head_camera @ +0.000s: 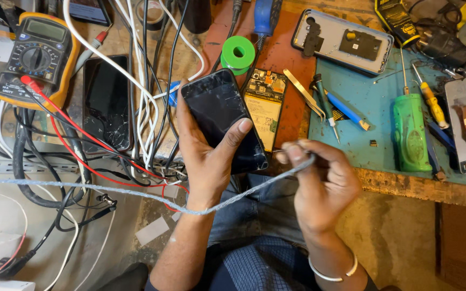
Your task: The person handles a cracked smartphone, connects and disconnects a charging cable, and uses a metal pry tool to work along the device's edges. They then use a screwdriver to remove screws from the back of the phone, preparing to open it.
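black phone (pixel 223 119) is clamped in the left hand (pixel 207 156), thumb across the glass, long axis running 11 to 5 o'clock. right hand (pixel 319 183) sits at 4 o'clock of it, grip pinched shut on a grey cable (pixel 244 189), tip just beside the phone's lower edge, above the desk (pixel 405 183).

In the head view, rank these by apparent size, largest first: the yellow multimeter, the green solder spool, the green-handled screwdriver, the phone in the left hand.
1. Yellow multimeter
2. Phone, though being nearer the camera enlarges it
3. Green-handled screwdriver
4. Green solder spool
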The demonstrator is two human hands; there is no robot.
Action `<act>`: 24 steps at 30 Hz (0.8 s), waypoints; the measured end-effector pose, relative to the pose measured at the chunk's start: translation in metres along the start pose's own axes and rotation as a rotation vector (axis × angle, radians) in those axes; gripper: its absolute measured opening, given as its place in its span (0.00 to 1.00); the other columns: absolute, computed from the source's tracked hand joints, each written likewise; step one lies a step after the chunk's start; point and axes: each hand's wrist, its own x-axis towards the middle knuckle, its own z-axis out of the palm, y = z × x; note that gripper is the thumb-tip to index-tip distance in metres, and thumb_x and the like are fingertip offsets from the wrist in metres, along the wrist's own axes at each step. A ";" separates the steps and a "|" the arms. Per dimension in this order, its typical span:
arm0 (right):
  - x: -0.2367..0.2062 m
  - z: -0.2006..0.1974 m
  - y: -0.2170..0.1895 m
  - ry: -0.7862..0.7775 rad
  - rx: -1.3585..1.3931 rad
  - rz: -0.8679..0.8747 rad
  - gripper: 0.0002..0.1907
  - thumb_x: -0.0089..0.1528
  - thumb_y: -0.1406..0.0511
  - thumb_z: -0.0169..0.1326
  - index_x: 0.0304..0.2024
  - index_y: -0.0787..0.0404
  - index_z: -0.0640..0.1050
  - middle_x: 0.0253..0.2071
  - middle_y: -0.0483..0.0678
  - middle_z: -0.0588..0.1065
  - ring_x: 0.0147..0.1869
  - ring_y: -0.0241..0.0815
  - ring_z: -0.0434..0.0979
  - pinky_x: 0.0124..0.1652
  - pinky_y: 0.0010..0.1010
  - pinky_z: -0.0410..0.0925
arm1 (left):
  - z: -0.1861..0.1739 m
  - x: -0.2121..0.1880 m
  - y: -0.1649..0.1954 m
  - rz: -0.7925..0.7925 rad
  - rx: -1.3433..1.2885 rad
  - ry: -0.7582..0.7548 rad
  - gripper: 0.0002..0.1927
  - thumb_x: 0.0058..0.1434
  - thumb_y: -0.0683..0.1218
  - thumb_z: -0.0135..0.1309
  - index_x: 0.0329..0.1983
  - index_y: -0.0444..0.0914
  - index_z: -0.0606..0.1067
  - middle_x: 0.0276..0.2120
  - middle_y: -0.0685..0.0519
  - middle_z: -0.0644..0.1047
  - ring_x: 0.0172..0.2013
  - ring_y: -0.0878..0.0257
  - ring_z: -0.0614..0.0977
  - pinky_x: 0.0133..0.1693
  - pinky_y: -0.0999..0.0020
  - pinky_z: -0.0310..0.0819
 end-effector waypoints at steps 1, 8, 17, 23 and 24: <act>0.005 -0.001 -0.011 0.017 0.068 -0.059 0.07 0.70 0.76 0.58 0.50 0.69 0.76 0.42 0.56 0.80 0.44 0.43 0.83 0.47 0.34 0.77 | -0.001 0.001 0.001 0.017 0.025 -0.003 0.51 0.60 0.35 0.67 0.79 0.32 0.49 0.66 0.48 0.67 0.65 0.62 0.71 0.69 0.67 0.64; -0.041 0.038 -0.067 -0.697 0.178 -0.281 0.08 0.69 0.72 0.58 0.51 0.64 0.75 0.45 0.55 0.80 0.48 0.48 0.86 0.47 0.38 0.82 | 0.009 -0.007 -0.006 -0.047 -0.054 -0.032 0.49 0.60 0.37 0.67 0.79 0.31 0.51 0.65 0.47 0.70 0.63 0.60 0.73 0.68 0.65 0.66; -0.021 -0.016 -0.051 -0.475 -0.233 -0.147 0.11 0.69 0.74 0.52 0.53 0.66 0.77 0.49 0.53 0.82 0.52 0.40 0.86 0.54 0.32 0.80 | 0.004 -0.014 -0.005 -0.098 -0.069 -0.062 0.50 0.59 0.36 0.66 0.79 0.32 0.51 0.62 0.47 0.72 0.61 0.60 0.75 0.66 0.64 0.69; 0.005 -0.031 -0.001 -0.335 -0.112 0.236 0.15 0.65 0.74 0.57 0.54 0.71 0.78 0.47 0.52 0.82 0.49 0.37 0.83 0.51 0.28 0.76 | 0.005 -0.020 -0.004 -0.100 -0.078 -0.080 0.51 0.59 0.35 0.65 0.80 0.34 0.47 0.62 0.46 0.71 0.59 0.60 0.77 0.62 0.65 0.74; 0.004 -0.032 0.002 -0.358 -0.102 0.266 0.15 0.64 0.74 0.58 0.54 0.71 0.79 0.47 0.51 0.82 0.48 0.36 0.82 0.50 0.27 0.76 | 0.006 -0.021 -0.003 -0.109 -0.098 -0.091 0.52 0.59 0.35 0.65 0.80 0.34 0.47 0.62 0.46 0.71 0.59 0.60 0.77 0.61 0.65 0.75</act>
